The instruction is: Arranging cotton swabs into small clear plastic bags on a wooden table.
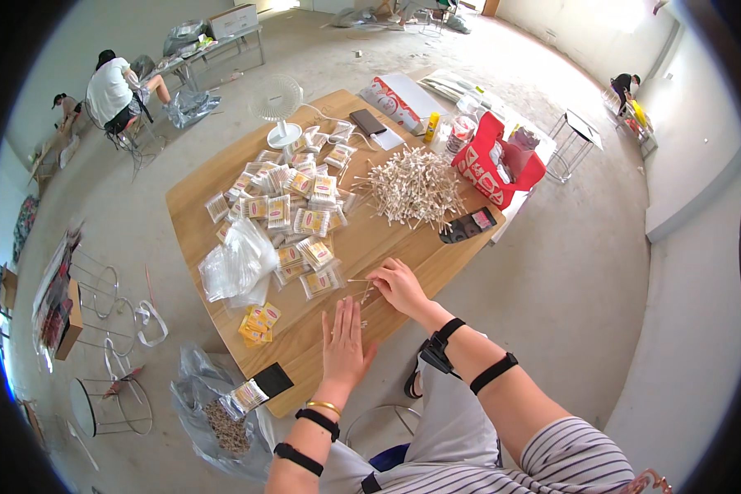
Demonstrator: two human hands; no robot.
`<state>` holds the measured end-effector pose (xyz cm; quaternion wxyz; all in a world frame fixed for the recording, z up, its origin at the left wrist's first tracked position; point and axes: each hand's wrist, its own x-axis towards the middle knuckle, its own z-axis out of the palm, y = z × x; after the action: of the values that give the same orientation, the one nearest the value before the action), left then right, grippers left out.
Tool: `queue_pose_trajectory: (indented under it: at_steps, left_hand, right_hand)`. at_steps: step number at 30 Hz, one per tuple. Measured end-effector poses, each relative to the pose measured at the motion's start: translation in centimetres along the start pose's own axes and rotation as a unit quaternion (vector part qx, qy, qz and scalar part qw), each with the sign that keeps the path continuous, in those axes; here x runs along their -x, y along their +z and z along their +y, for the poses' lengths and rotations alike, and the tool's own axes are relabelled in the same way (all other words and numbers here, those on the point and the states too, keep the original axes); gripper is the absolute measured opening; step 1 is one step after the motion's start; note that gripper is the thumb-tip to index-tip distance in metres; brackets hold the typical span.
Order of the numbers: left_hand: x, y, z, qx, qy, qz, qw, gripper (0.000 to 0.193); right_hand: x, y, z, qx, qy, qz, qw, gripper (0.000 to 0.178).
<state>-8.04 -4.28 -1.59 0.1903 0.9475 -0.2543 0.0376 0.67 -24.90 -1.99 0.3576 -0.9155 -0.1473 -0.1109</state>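
Note:
My left hand [343, 350] lies flat at the near edge of the wooden table [420, 263], its fingers stretched out and nothing in it. Just beyond its fingertips, my right hand [398, 286] is closed in a pinch over a few cotton swabs [365, 293]; the fingers partly hide them. A large loose heap of cotton swabs [412, 188] lies farther back to the right. Left of my hands, many filled clear packets of swabs [278, 212] are piled up. Clear empty plastic bags [237, 262] and yellow cards [259, 323] lie nearer the left edge.
A white fan [277, 100], a dark power bank [368, 122], a glue stick [432, 126], a red bag [492, 165] and a black phone-like slab [468, 226] stand or lie around the heap. A grey plastic sack [206, 387] sits below the left edge. Other people work farther off.

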Motion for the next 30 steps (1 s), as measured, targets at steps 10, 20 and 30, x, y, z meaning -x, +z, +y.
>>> queue_pose_trajectory:
  at_steps: [10,20,30]
  left_hand:
    - [-0.9,2.1,-0.3,-0.03,-0.04,0.017,0.999,0.083]
    - [1.1,0.8,-0.7,-0.023,-0.027,0.019,0.999,0.076]
    - [1.7,0.7,-1.5,0.024,-0.034,0.048,0.998,0.074]
  right_hand:
    - [1.0,-2.4,1.0,0.065,-0.024,-0.009,0.998,0.008]
    - [1.0,-0.8,0.3,0.038,0.046,-0.014,0.998,0.008]
    - [0.8,1.7,-2.4,-0.052,0.045,0.001,0.998,0.004]
